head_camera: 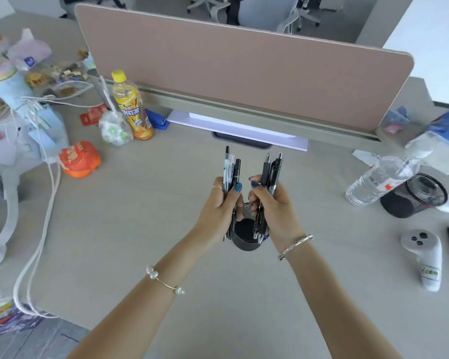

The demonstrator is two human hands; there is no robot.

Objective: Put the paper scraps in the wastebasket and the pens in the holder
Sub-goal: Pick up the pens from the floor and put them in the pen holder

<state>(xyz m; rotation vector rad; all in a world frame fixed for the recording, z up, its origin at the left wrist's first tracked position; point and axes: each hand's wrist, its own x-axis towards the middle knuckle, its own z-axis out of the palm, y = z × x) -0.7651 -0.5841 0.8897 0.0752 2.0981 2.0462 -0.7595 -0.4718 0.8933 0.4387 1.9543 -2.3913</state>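
My left hand (222, 203) grips a bunch of pens (231, 169) just left of the holder (244, 235). My right hand (275, 206) grips more pens (271, 169) just right of it. Both bunches stand upright over its rim. The wastebasket (415, 196) lies tipped far right of the holder, with bare desk (145, 203) between.

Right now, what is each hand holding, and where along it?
The left hand grips a bunch of pens around mid-shaft. The right hand grips another bunch of pens likewise, both above the black mesh holder.
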